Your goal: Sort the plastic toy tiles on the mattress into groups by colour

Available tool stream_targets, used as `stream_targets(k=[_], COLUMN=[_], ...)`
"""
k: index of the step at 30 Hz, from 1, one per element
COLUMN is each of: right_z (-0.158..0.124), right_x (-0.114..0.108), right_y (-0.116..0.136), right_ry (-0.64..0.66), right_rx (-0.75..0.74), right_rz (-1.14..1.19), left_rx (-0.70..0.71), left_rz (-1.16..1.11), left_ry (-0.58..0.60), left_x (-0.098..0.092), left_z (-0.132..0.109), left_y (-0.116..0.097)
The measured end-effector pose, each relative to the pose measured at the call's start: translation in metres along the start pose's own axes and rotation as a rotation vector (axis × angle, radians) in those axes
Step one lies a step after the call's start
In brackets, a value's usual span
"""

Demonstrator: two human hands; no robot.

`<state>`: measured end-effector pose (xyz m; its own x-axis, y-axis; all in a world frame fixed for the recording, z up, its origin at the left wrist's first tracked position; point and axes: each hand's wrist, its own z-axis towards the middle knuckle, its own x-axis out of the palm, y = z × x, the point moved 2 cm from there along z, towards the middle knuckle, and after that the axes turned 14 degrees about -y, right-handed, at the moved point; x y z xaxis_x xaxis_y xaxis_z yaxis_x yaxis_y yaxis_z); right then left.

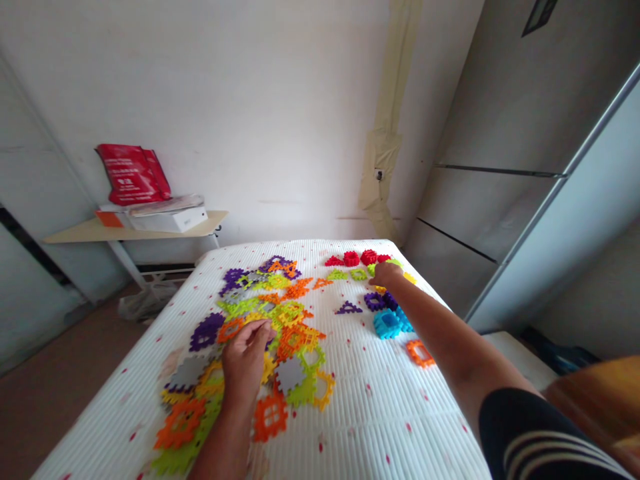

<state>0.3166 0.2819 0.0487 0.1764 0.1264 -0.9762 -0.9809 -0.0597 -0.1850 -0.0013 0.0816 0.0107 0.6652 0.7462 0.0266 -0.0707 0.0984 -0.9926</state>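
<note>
A heap of flat plastic interlocking tiles point(280, 320) in orange, yellow-green, purple and grey lies on a white ribbed bed cover point(370, 407). My left hand point(247, 357) rests on the heap, fingers curled over an orange and a green tile. My right hand point(386, 273) reaches far out, fingers closed, at a row of sorted tiles: red ones point(357, 258), green ones point(350, 274), purple ones point(377, 301), blue ones point(391, 323) and a lone orange one point(420, 353). What the right hand holds is hidden.
A low shelf point(130, 230) by the left wall carries a white box point(170, 218) and a red bag point(133, 173). A tall grey wardrobe point(525, 167) stands to the right of the bed. Bare floor point(60, 373) lies on the left.
</note>
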Motion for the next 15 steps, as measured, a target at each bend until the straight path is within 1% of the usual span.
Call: stream_targets(k=[3, 6, 15], right_z=[-0.0015, -0.0028, -0.0062], right_x=[0.0000, -0.0008, -0.0032], right_y=[-0.0006, -0.0008, -0.0023], right_ry=[0.024, 0.031, 0.045], right_rx=[0.062, 0.091, 0.105], right_rz=[-0.015, -0.014, 0.006], left_rx=[0.013, 0.008, 0.011], left_rz=[0.021, 0.016, -0.004], left_ry=[0.012, 0.013, 0.006], left_x=[-0.0001, 0.0003, 0.0006], left_z=[0.0021, 0.0027, -0.0001], left_y=[0.0038, 0.0050, -0.0005])
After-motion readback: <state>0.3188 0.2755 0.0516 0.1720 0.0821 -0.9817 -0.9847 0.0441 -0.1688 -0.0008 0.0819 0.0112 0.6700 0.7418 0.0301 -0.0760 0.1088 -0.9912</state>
